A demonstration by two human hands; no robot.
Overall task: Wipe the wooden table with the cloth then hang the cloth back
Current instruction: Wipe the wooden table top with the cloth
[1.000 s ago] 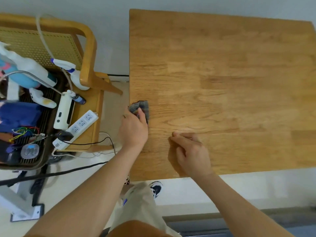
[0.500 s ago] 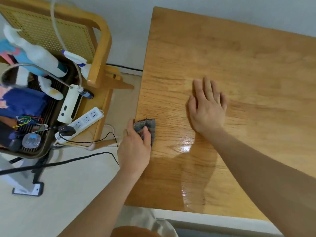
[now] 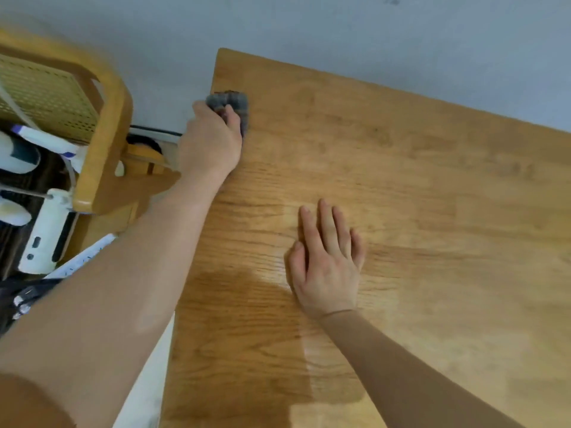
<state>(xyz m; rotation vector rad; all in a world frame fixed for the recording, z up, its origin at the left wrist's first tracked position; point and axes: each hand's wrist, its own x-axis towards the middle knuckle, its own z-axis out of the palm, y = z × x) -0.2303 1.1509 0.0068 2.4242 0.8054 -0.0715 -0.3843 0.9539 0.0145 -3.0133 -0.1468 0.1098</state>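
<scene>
Left hand (image 3: 210, 143): gripping the bunched grey cloth (image 3: 230, 103), pressing it onto the wooden table (image 3: 417, 196) at the far left corner, likely wiping along that edge. Right hand (image 3: 327, 267): lying flat, fingers extended, holding nothing, apparently bracing the reach.

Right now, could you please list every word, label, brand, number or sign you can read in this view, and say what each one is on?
None can be read.
White device on the chair: dark buttons or marks only, no legible lettering.
White power strip under the left forearm: faint marks, too blurred to read.
Wooden table, cloth in the left hand, and right hand: no text visible.
</scene>
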